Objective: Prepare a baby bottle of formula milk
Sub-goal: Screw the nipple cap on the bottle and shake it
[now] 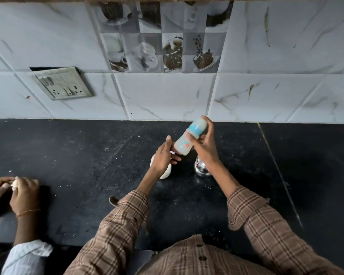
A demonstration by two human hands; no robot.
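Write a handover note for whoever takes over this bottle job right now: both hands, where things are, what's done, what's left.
Right hand: grip closed around the baby bottle, held tilted in the air, blue cap end pointing up toward the wall.
Left hand: open beside the bottle's base, holding nothing firmly that I can see.
White container: on the counter under the left hand.
Steel cup: on the counter under the right wrist.
Done: bottle looks milky and capped.
Left: likely finish mixing; the bottle is blurred, so its contents are unclear.
Another person's hands are at the far left.
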